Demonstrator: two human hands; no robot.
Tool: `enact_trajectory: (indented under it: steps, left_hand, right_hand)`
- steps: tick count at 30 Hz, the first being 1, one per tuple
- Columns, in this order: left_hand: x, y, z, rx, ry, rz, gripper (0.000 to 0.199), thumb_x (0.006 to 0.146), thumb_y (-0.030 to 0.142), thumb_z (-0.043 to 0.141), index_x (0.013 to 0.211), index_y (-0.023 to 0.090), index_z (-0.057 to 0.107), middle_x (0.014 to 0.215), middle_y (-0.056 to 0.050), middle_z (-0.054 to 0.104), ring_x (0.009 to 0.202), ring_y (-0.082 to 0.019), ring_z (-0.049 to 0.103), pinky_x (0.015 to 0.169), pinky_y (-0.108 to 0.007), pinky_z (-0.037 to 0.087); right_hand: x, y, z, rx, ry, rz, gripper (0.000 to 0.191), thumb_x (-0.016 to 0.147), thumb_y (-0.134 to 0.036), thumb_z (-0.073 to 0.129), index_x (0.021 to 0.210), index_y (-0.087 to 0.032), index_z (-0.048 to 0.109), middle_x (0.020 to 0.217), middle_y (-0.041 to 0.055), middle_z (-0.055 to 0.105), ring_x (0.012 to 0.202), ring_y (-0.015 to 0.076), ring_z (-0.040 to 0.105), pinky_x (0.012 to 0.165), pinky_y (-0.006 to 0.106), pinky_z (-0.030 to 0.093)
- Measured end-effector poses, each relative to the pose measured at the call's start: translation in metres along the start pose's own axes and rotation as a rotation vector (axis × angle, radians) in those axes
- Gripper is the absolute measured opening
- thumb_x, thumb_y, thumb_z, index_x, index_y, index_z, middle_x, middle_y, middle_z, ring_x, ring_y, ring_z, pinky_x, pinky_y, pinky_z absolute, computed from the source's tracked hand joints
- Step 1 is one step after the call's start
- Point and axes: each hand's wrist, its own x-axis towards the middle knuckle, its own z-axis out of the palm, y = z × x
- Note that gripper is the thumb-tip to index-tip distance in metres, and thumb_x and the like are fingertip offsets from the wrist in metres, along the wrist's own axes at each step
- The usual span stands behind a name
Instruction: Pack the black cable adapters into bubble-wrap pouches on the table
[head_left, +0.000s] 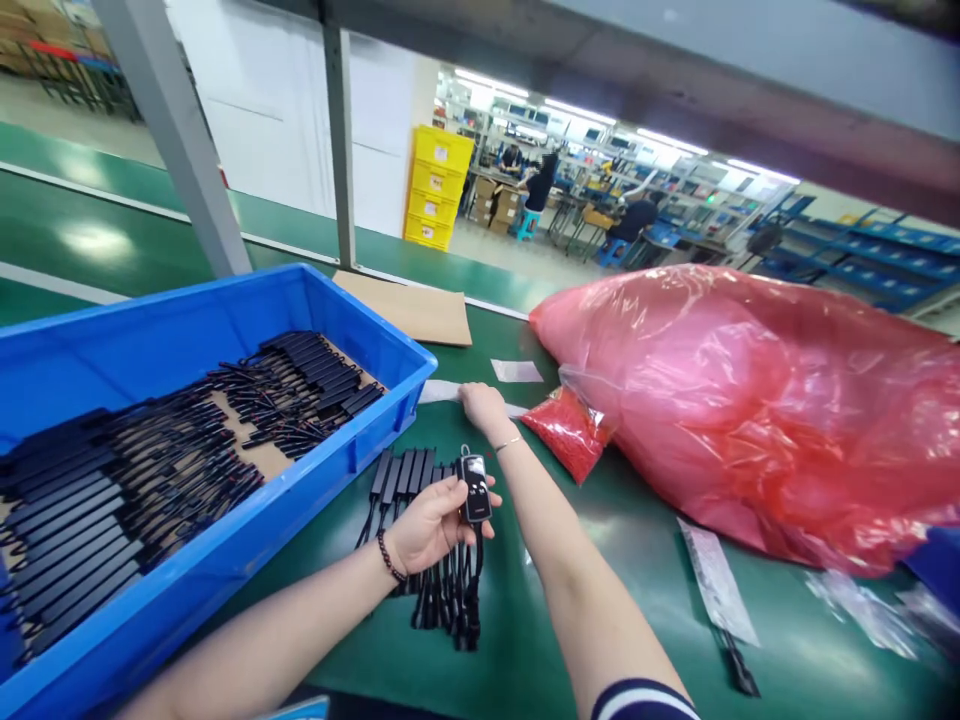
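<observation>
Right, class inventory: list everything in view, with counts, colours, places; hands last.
Rectangular plastic bin: one, blue, left
Slim cabled devices: many, black, in and beside bin
Handheld device with screen: one, black, centre
Thin flat strip: one, white, past device
Small flat sheet: one, white, beyond strip
Small plastic bag: one, clear with red contents, centre-right
Large plastic bag: one, pinkish red, right
Packet with cable: one, whitish and black, lower right
Crumpled film: several, clear, far right
Flat cardboard: one, brown, beyond bin
Stacked crates: four, yellow, background
Racks: some, blue, background
Metal frame: one, grey, overhead
Tabletop: one, green, foreground
People: several, dark-clothed, background
Left hand: one, bare, holding handheld device
Right hand: one, bare, at strip
</observation>
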Motion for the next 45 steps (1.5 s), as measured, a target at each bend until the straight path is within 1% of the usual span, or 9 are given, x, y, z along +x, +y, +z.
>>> enact_trajectory:
  steps: [8,12,17,20,25,27,34,39,45]
  left_hand:
    - [0.000,0.004,0.002,0.076,0.103,0.082,0.037,0.078,0.033,0.065,0.110,0.017,0.059,0.099,-0.010,0.062,0.075,-0.018,0.067,0.052,-0.018,0.047]
    - [0.001,0.007,0.003,0.086,0.128,0.160,0.038,0.076,0.033,0.066,0.109,0.016,0.060,0.097,-0.010,0.063,0.076,-0.019,0.067,0.053,-0.019,0.046]
    - [0.001,0.006,0.006,0.086,0.229,0.282,0.040,0.073,0.032,0.069,0.109,0.017,0.061,0.106,-0.009,0.062,0.068,-0.012,0.062,0.052,-0.019,0.046]
    - [0.000,0.004,0.005,0.148,0.227,0.298,0.043,0.075,0.033,0.067,0.115,0.020,0.059,0.108,-0.009,0.062,0.076,-0.015,0.063,0.056,-0.022,0.048]
    - [0.000,0.005,-0.003,0.599,0.284,0.552,0.031,0.082,0.034,0.057,0.106,0.018,0.066,0.111,-0.009,0.063,0.110,-0.021,0.053,0.099,-0.035,0.038]
    - [0.001,0.007,-0.005,0.705,0.382,0.614,0.025,0.080,0.031,0.060,0.099,0.017,0.069,0.107,-0.009,0.064,0.106,-0.021,0.054,0.098,-0.035,0.038]
    - [0.007,0.010,0.002,0.331,0.393,0.617,0.075,0.066,0.016,0.073,0.131,0.025,0.036,0.085,-0.002,0.067,0.078,-0.015,0.064,0.076,-0.030,0.051]
    - [0.010,0.005,-0.001,0.240,0.446,0.565,0.028,0.062,0.016,0.076,0.086,0.015,0.062,0.089,-0.003,0.067,0.082,-0.013,0.062,0.083,-0.027,0.047]
    - [0.006,0.001,0.004,0.094,0.425,0.423,0.026,0.062,0.019,0.076,0.084,0.017,0.062,0.084,-0.001,0.067,0.078,-0.014,0.061,0.073,-0.028,0.049]
  right_hand:
    - [-0.092,0.008,-0.048,0.302,0.192,0.125,0.037,0.092,-0.047,0.026,0.083,-0.018,0.047,0.069,0.0014,0.055,0.060,0.0131,0.050,0.057,0.024,0.042]
    - [-0.152,-0.008,-0.045,0.742,0.070,0.140,0.029,0.084,-0.047,0.051,0.079,-0.019,0.052,0.067,-0.0018,0.054,0.060,0.0102,0.047,0.057,0.021,0.039]
    - [-0.199,-0.031,-0.026,1.168,-0.120,0.286,0.035,0.085,-0.051,0.048,0.107,-0.024,0.051,0.092,0.0033,0.062,0.076,0.0146,0.060,0.071,0.030,0.046]
    - [-0.215,-0.043,-0.018,1.219,-0.279,0.288,0.029,0.087,-0.046,0.049,0.099,-0.020,0.053,0.074,-0.0003,0.057,0.062,0.0105,0.056,0.065,0.027,0.045]
    - [-0.225,-0.049,-0.025,1.381,0.057,0.284,0.018,0.089,-0.035,0.050,0.084,-0.020,0.057,0.061,-0.0053,0.041,0.048,0.0049,0.038,0.047,0.020,0.036]
    - [-0.229,-0.047,-0.033,1.448,0.218,0.259,0.014,0.089,-0.033,0.050,0.085,-0.022,0.057,0.066,-0.0033,0.046,0.053,0.0061,0.043,0.050,0.021,0.038]
    - [-0.266,-0.031,-0.042,1.364,0.294,0.241,0.014,0.088,-0.030,0.052,0.087,-0.022,0.064,0.073,0.0011,0.050,0.062,0.0094,0.049,0.057,0.027,0.042]
    - [-0.305,-0.015,-0.031,1.142,0.314,0.267,0.013,0.085,-0.029,0.055,0.088,-0.022,0.066,0.082,0.0044,0.055,0.066,0.0125,0.051,0.059,0.030,0.044]
    - [-0.318,-0.007,-0.022,0.941,0.304,0.284,0.016,0.085,-0.031,0.055,0.089,-0.020,0.067,0.083,0.0063,0.057,0.070,0.0152,0.053,0.061,0.031,0.046]
